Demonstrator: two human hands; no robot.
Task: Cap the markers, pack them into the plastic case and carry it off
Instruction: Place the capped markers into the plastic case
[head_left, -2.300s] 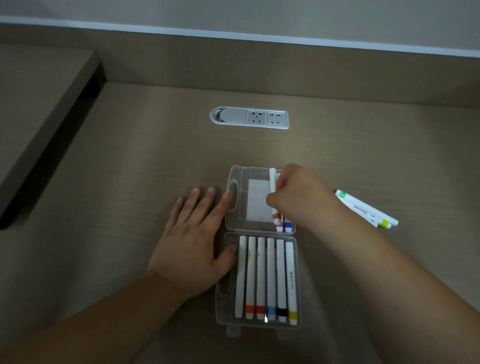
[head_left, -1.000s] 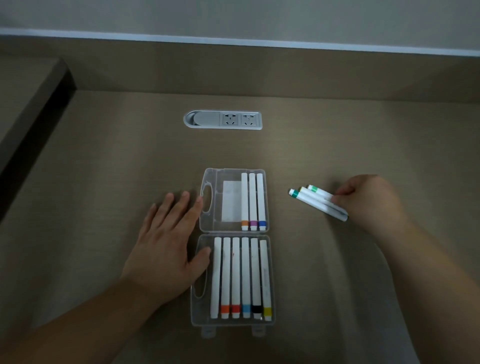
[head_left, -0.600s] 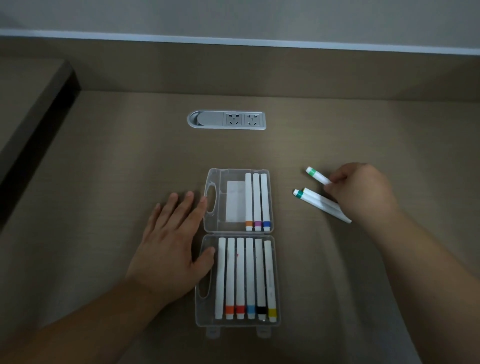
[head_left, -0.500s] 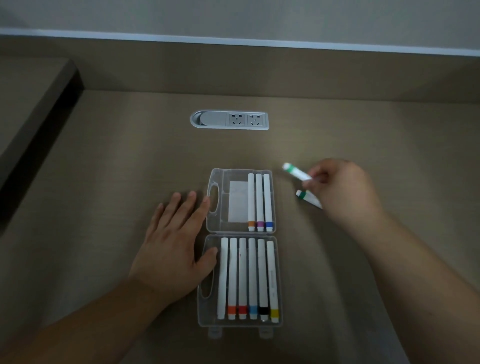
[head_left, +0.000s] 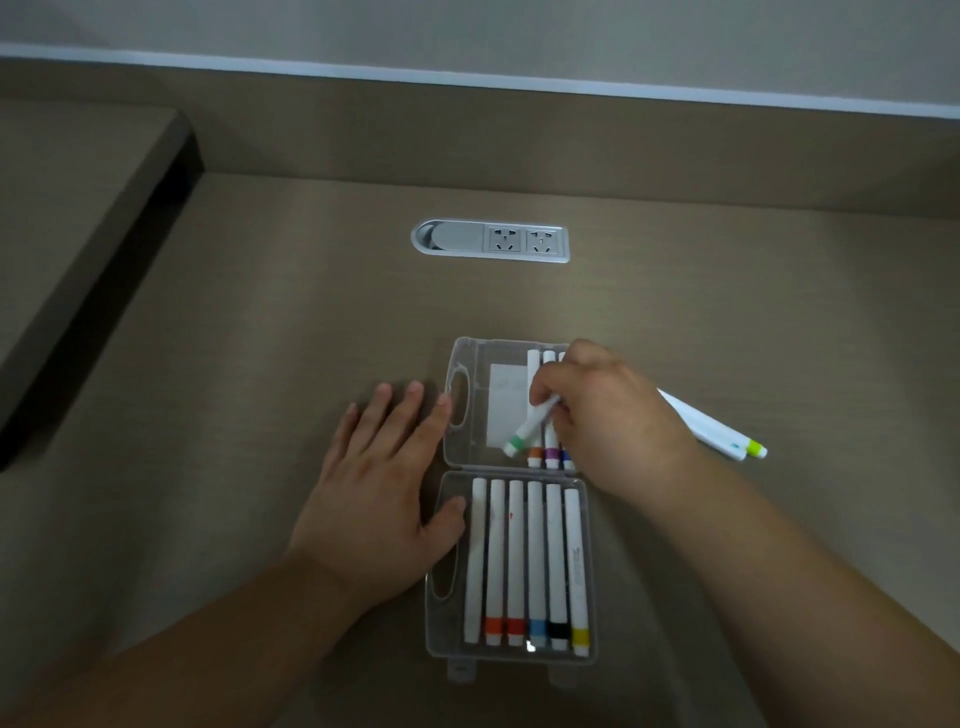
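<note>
A tan wood-grain bench (head_left: 260, 364) runs back to a low upstand and a pale wall, with a recessed socket strip (head_left: 490, 241) set into it and a raised ledge (head_left: 67, 208) at far left. The clear plastic case (head_left: 511, 499) lies open flat near the middle, its two halves one behind the other. The near half holds six capped markers (head_left: 527, 564) side by side, long axes running toward and away from the person, coloured bands at the near ends. The far half holds three more markers (head_left: 550, 452) lying the same way, with free room on their left beside a white label. The right hand (head_left: 597, 415) hangs over that far half, its grip pinched on a green-capped marker (head_left: 530, 428) that slants down-left across the others, cap end lowest. The left hand (head_left: 384, 488) lies flat on the bench, fingers straight, thumb touching the case's left edge. Two loose markers (head_left: 711, 428) lie on the bench just right of the case, angled, coloured ends pointing right. Bare bench stretches wide on both sides.
</note>
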